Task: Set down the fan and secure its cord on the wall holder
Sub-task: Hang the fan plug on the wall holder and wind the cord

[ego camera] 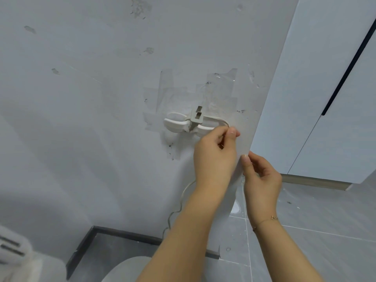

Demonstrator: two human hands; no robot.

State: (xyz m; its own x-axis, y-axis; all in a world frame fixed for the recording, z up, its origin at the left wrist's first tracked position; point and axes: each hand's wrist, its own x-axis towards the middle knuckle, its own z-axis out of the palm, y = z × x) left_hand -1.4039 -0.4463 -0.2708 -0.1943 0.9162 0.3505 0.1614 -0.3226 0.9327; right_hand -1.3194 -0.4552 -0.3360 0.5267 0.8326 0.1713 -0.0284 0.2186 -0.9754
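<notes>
The cord [184, 197] was seen as a thin pale line running from the floor at about 6 o'clock up the wall [81, 98], where it was looped over the right wing of the holder [190, 124], a white two-winged cleat fixed near the middle of the view under patches of clear tape [221, 92]. A grey plug [197, 117] was lodged upright in the cleat's central slot, apparently parked there so that the free end would not drop. The loop's outer end was pinched between thumb and fingers of the left hand [215, 151], just at 3 o'clock of the holder, presumably so that the cord could be kept taut against the wing. The right hand [262, 176] was held at 4 o'clock of the holder, near the wall's corner edge, fingers curled with fingertips brought together; a strand seemed to be pinched there, but this could not be told for certain. The fan [126, 269] was judged to be the grey rounded base at 6 o'clock, already set on the floor. A ribbed white object [12, 247] lay at 8 o'clock, and a cabinet door [325, 88] stood at 2 o'clock.
</notes>
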